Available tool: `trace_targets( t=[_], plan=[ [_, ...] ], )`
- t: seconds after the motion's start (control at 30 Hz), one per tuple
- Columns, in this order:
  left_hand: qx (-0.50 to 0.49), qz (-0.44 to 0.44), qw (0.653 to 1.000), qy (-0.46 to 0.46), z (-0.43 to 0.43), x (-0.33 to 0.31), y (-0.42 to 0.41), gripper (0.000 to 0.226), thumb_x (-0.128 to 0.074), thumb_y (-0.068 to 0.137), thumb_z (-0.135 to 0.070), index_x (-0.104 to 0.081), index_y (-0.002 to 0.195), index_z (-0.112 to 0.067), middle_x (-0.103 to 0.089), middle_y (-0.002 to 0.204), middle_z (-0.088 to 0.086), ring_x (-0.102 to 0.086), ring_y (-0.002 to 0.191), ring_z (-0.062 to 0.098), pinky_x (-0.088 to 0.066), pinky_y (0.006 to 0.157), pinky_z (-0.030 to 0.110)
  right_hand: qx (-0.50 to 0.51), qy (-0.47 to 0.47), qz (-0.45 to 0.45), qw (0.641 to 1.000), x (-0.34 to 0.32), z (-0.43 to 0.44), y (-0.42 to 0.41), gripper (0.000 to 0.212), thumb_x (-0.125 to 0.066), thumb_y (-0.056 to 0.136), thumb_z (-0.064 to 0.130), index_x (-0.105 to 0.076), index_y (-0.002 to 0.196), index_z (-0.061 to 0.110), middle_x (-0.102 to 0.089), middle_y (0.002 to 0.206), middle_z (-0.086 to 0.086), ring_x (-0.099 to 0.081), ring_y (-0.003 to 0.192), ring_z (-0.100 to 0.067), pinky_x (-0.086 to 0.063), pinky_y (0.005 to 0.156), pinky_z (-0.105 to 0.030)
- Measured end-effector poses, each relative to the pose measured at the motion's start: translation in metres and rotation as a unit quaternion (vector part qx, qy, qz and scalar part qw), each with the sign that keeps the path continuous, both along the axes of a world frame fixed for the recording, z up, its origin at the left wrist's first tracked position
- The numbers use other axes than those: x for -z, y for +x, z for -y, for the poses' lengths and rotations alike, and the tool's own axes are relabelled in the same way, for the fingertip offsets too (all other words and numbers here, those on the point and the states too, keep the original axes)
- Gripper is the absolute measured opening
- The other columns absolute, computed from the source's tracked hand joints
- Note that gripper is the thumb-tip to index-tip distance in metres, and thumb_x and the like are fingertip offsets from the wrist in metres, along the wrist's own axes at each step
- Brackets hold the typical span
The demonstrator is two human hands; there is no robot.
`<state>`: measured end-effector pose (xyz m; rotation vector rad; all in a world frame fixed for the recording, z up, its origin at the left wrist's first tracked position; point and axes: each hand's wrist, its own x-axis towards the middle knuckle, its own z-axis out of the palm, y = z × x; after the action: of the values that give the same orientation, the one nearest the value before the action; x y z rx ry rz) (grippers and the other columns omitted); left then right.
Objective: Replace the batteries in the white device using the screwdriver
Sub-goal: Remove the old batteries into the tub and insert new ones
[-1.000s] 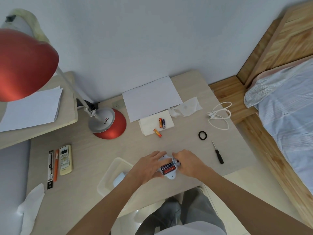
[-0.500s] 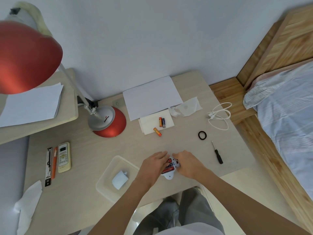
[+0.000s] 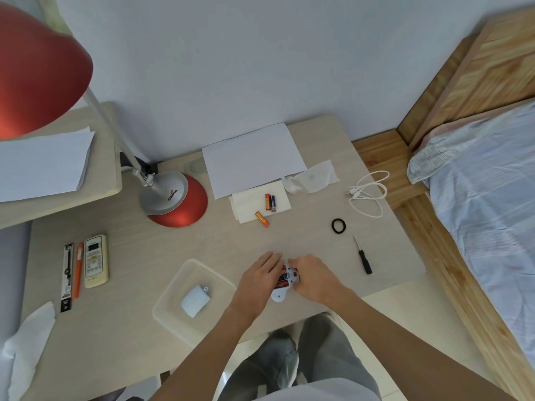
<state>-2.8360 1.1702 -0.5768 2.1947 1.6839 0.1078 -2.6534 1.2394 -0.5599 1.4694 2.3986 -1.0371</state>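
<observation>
L hand [image 3: 260,277] lies w/ fingers straight over white device [image 3: 279,296], red cells visible in bay. R hand [image 3: 314,277] grips device's R end. On desk [image 3: 173,244]: screwdriver [image 3: 363,260] apart to R; spare batts [image 3: 269,202] on tissue [image 3: 246,202] beyond.

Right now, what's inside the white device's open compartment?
Red-and-black batteries sit in the white device. The left hand and right hand cover the compartment's sides, so their count and seating cannot be told.
</observation>
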Motion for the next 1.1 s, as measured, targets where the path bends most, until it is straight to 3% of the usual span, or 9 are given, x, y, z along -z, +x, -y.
trace_targets(
  t=[0.2, 0.47, 0.6, 0.73, 0.9, 1.1],
  plan=[
    [-0.021, 0.026, 0.999, 0.028, 0.005, -0.003, 0.005, 0.07, -0.094, 0.075, -0.023, -0.067, 0.138, -0.01, -0.065, 0.145, 0.009, -0.061, 0.136, 0.028, -0.053, 0.11, 0.039, -0.004, -0.008, -0.005, 1.0, -0.002, 0.001, 0.001, 0.012, -0.073, 0.089, 0.019, -0.065, 0.098, 0.022, -0.062, 0.082, 0.01, -0.056, 0.065, -0.007, -0.043, 0.064, -0.014],
    [-0.071, 0.108, 0.99, 0.065, 0.001, -0.03, 0.003, 0.051, -0.077, 0.091, -0.034, -0.064, 0.134, -0.01, -0.072, 0.128, 0.01, -0.072, 0.111, 0.025, -0.062, 0.096, 0.039, 0.007, -0.017, -0.005, 1.0, 0.0, -0.001, 0.003, 0.015, -0.073, 0.086, 0.022, -0.07, 0.101, 0.021, -0.073, 0.09, 0.004, -0.07, 0.076, -0.013, -0.063, 0.076, -0.028],
    [-0.129, 0.149, 0.978, 0.066, 0.002, -0.048, -0.008, 0.044, -0.05, 0.101, -0.037, -0.069, 0.128, -0.008, -0.076, 0.12, 0.01, -0.074, 0.104, 0.025, -0.063, 0.094, 0.04, 0.004, -0.014, -0.007, 1.0, -0.001, 0.0, 0.005, 0.011, -0.072, 0.086, 0.018, -0.067, 0.097, 0.019, -0.07, 0.085, 0.004, -0.069, 0.075, -0.014, -0.064, 0.076, -0.031],
    [-0.245, 0.192, 0.947, 0.084, 0.011, -0.056, -0.025, 0.024, -0.063, 0.105, -0.025, -0.075, 0.123, -0.015, -0.077, 0.119, -0.002, -0.072, 0.106, 0.013, -0.054, 0.099, 0.021, -0.003, -0.015, -0.014, 1.0, -0.002, -0.001, 0.005, 0.008, -0.072, 0.088, 0.017, -0.065, 0.092, 0.019, -0.067, 0.083, 0.005, -0.067, 0.076, -0.011, -0.063, 0.077, -0.031],
    [-0.308, 0.207, 0.922, 0.109, 0.037, -0.064, -0.053, 0.02, -0.076, 0.097, -0.024, -0.079, 0.116, -0.02, -0.078, 0.112, -0.01, -0.072, 0.1, 0.003, -0.058, 0.097, 0.022, -0.005, -0.02, -0.02, 1.0, -0.002, -0.001, 0.007, 0.009, -0.074, 0.087, 0.019, -0.067, 0.092, 0.02, -0.068, 0.084, 0.006, -0.066, 0.077, -0.011, -0.063, 0.076, -0.03],
    [-0.349, 0.195, 0.912, 0.087, 0.072, -0.061, -0.082, 0.015, -0.081, 0.093, -0.023, -0.08, 0.108, -0.025, -0.075, 0.103, -0.02, -0.071, 0.092, 0.0, -0.058, 0.089, 0.019, -0.004, -0.016, -0.022, 1.0, -0.003, -0.002, 0.008, 0.017, -0.075, 0.09, 0.018, -0.071, 0.106, 0.019, -0.067, 0.089, 0.009, -0.066, 0.082, -0.009, -0.06, 0.083, -0.026]
  ],
)
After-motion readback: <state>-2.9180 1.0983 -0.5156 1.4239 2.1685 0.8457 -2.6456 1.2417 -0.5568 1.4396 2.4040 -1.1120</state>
